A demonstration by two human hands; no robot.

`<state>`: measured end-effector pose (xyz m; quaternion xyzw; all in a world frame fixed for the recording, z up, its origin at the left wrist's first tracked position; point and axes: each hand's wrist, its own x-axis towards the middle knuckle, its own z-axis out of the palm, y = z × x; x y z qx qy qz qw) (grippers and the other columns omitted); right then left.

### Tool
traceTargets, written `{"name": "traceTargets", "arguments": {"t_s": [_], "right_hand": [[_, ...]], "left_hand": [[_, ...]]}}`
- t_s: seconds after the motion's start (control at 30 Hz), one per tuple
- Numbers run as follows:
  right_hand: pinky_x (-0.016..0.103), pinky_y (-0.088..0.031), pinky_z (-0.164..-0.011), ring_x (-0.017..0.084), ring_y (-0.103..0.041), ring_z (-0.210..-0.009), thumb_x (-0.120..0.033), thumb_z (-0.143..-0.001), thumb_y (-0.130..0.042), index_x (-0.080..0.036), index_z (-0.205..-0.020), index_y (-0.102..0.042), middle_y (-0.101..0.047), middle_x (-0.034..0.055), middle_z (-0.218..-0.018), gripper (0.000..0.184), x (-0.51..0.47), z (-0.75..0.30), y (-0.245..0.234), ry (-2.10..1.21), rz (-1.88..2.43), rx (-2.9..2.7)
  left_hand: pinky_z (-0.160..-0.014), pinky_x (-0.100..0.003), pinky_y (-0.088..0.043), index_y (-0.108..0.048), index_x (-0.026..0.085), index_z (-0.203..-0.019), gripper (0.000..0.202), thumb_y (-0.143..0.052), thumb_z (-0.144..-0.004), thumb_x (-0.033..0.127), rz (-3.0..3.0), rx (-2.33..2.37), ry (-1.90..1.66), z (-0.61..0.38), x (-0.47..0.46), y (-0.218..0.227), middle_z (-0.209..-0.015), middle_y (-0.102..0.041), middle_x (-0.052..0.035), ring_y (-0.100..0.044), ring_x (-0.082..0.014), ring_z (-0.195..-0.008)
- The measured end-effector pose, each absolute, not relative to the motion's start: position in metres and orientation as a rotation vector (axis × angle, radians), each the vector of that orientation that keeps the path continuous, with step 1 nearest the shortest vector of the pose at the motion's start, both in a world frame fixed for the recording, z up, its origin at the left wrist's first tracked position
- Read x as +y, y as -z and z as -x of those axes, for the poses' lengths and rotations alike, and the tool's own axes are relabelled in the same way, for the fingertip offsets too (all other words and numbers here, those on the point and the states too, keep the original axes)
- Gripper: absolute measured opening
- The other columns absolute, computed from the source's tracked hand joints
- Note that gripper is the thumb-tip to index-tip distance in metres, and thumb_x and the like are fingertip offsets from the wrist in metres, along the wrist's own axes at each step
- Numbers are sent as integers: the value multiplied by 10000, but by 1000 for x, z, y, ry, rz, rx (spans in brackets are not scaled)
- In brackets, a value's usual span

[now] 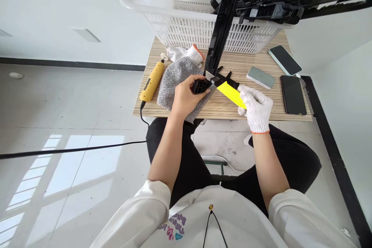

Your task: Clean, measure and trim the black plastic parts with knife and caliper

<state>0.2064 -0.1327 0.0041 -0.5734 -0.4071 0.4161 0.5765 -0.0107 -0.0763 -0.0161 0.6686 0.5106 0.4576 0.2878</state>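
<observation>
My bare left hand grips the lower end of a long black plastic strip, thumb and fingers on either side. The strip slants up past the rim of the white basket. In a white knit glove with an orange cuff, my right hand is closed on a black-and-yellow pronged tool. Its black end, with two short prongs, meets the strip beside my left fingers; whether it grips the strip I cannot tell. Under my left hand lies a grey fuzzy cloth.
The white basket at the table's back holds several black plastic parts, some jutting right. A yellow corded rotary tool lies left, near a white glove. Phones and a grey slab lie right on the striped table.
</observation>
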Motion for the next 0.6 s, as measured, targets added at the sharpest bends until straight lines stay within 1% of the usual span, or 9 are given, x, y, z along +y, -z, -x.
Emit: {"name": "traceTargets", "arguments": {"t_s": [0.1, 0.2, 0.33, 0.47, 0.6], "right_hand": [[221, -416, -345, 39, -488, -393, -385, -746, -789, -218, -922, -805, -765, 28, -918, 243, -133, -206, -3, -1013, 1329, -968], [216, -421, -350, 38, -481, -403, -393, -759, -774, -220, -951, -803, -763, 26, -891, 260, -134, -206, -4, -987, 1326, -919], [214, -434, -358, 39, -499, -439, -404, -735, -789, -213, -935, -802, -768, 48, -1003, 276, -135, -207, -5, -1068, 1357, -969], [209, -432, -362, 48, -518, -470, -442, -752, -773, -214, -965, -798, -767, 59, -1017, 314, -135, -208, -6, -1032, 1350, -952], [212, -428, -360, 48, -518, -468, -434, -744, -784, -211, -952, -800, -763, 58, -1025, 306, -136, -209, -6, -1068, 1369, -978]], "left_hand": [[-759, -306, -547, -698, 251, -1097, 364, -825, -756, 266, -1804, 1380, -1198, 11, -78, 15, -930, -743, 13, -682, -185, -830], [-780, -307, -546, -699, 248, -1092, 360, -823, -755, 271, -1792, 1366, -1211, 11, -78, 16, -958, -746, 11, -686, -184, -849], [-720, -301, -535, -702, 253, -1095, 370, -825, -748, 291, -1800, 1384, -1189, 12, -77, 17, -848, -725, 22, -664, -175, -765], [-751, -306, -532, -704, 247, -1088, 365, -824, -749, 308, -1805, 1369, -1203, 14, -78, 18, -918, -733, 10, -672, -184, -815], [-739, -301, -528, -702, 244, -1094, 372, -819, -747, 309, -1826, 1384, -1184, 16, -79, 19, -908, -730, 12, -663, -183, -811]]}}
